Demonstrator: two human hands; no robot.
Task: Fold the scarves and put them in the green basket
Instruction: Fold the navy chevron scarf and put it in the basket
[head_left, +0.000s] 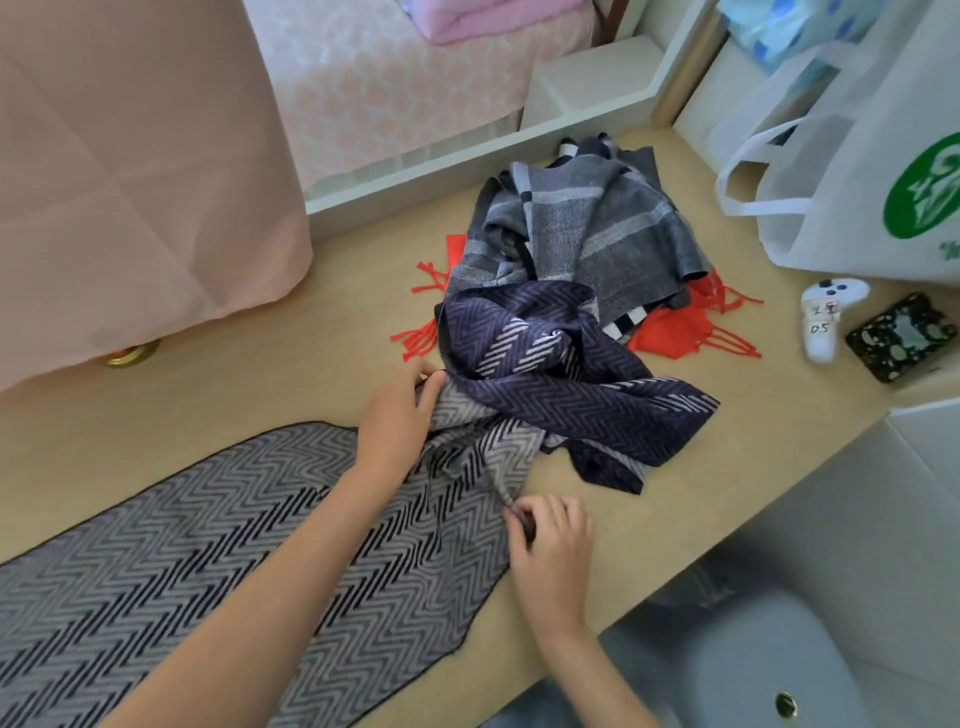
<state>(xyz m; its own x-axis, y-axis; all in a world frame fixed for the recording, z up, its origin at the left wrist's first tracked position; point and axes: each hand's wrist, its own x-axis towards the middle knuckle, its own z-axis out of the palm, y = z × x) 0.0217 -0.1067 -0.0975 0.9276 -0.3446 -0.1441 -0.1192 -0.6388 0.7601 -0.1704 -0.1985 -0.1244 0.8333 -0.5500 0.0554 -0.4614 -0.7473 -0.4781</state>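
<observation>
A long grey-and-black zigzag scarf (171, 551) lies stretched over the wooden table (332, 322) toward the lower left; its other end turns navy and is bunched up in the middle. My left hand (397, 415) grips the scarf's far edge where the bunch begins. My right hand (550, 540) pinches the near edge of the same scarf. Behind the bunch lies a crumpled grey plaid scarf (597, 223) on top of a red fringed scarf (670, 335). No green basket is in view.
A white bag with a green logo (852, 171) stands at the right. Beside it lie a white controller (826, 317) and a dark patterned box (901, 335). A pink cloth (130, 182) hangs at the left. A grey stool (737, 654) sits below the table edge.
</observation>
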